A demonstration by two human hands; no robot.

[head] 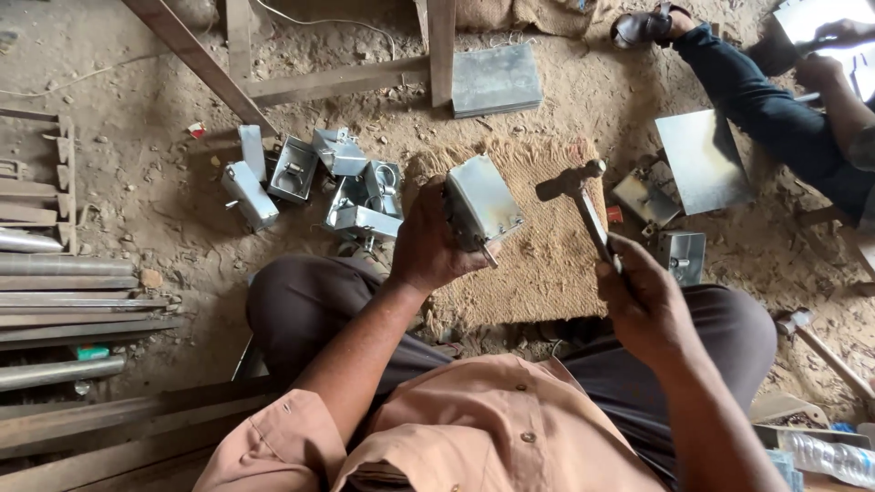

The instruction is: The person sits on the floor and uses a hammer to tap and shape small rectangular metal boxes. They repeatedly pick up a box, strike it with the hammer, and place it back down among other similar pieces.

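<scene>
While my left hand clamps the metal box mid-frame, my right hand, closed on the hammer, should strike squarely.

Silver-grey metal box; brown woven mat.

Near end of wooden-handled steel hammer hidden inside right hand. Left hand covers near left edge of shiny folded sheet-metal box. Second person's dark-blue trouser leg and flat metal sheet cut off by far right edge. Clear plastic bottle cut off at near right corner.
</scene>
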